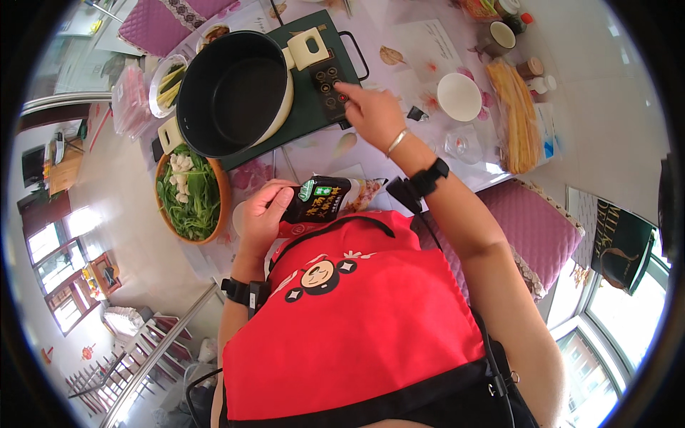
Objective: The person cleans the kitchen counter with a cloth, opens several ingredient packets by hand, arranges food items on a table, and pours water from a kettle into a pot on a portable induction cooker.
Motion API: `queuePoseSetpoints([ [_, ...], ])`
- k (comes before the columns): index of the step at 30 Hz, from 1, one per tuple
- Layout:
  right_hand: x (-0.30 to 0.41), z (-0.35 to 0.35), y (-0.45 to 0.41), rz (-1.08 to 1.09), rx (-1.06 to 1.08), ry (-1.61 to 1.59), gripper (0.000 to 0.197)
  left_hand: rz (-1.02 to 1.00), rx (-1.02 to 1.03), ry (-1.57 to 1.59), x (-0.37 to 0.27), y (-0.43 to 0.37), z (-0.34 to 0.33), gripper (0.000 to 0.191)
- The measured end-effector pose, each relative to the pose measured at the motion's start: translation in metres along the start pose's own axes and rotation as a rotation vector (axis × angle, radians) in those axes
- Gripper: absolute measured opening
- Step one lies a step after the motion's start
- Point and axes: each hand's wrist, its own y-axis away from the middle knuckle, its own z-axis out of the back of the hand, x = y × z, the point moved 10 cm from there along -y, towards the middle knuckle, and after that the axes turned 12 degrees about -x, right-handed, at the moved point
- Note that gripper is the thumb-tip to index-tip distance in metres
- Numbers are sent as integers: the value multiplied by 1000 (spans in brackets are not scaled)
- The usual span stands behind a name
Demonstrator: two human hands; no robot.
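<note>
In my left hand (269, 209) is a black foil packet of hot pot seasoning (321, 198) bearing writing and a food picture. I hold it by one end, close to my red apron (342, 299). My right hand (374, 112) reaches over the table, its index finger on the button panel (329, 85) of a dark green electric cooktop (291, 131). A small red light shows beside that finger. On the cooktop stands a deep pot (235, 96), black inside and cream outside, with two cream handles. No food shows in the pot.
A bowl of leafy greens and white pieces (198, 208) stands left of the pot. Beyond it lie a plate of cut vegetables (170, 88) and clear plastic packs (131, 101). On the right are a white bowl (459, 97), bagged tofu-skin sticks (514, 117), a mug (501, 37) and several small bottles.
</note>
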Motion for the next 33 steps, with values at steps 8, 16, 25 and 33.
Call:
queuePoseSetpoints([
  [8, 83, -13, 72, 19, 405, -534, 25, -198, 36, -170, -20, -18, -1, 16],
  [16, 85, 0, 76, -262, 561, -762, 25, -282, 88, -221, -45, -27, -19, 12],
  [25, 72, -13, 103, -674, 883, -790, 23, -553, -97, -375, -77, -12, -12, 13],
  [33, 113, 7, 89, 1, 611, -613, 18, -642, 43, -417, -75, 11, -17, 12],
])
